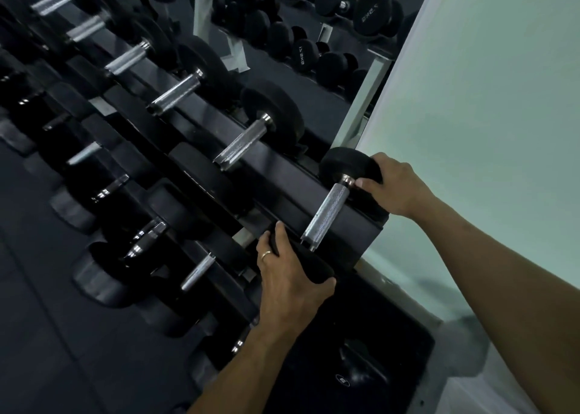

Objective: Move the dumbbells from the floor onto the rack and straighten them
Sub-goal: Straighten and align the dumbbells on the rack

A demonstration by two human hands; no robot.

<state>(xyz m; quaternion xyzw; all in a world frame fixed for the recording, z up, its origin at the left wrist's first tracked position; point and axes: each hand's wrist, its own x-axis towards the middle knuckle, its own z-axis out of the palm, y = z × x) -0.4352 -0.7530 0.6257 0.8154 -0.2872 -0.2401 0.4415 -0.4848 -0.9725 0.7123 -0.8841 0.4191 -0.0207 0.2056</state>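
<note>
The rack (282, 175) is seen running from the upper left toward the lower right, with three tiers visible; a mirror (314, 77) is mounted behind it and a pale wall (486, 99) is met at its right end. A row of dumbbells (251, 131) with black round heads and knurled metal handles is carried on the top tier, each laid across the rails. Further dumbbells are seated on the middle and lower tiers, where detail is lost to blur.

The end dumbbell (328, 214) is placed at the right end of the top tier, just beside the wall, its handle spanning the two rails at roughly the same angle as its neighbours.

The far head of this dumbbell is gripped by the right hand (392, 184), with the fingers curled over its top and the thumb tip resting at the handle collar. The near head is gripped by the left hand (292, 275), the fingers wrapped over its left side and the thumb hooked under its right side. A ring (266, 254) is worn on one finger of the left hand.
</note>
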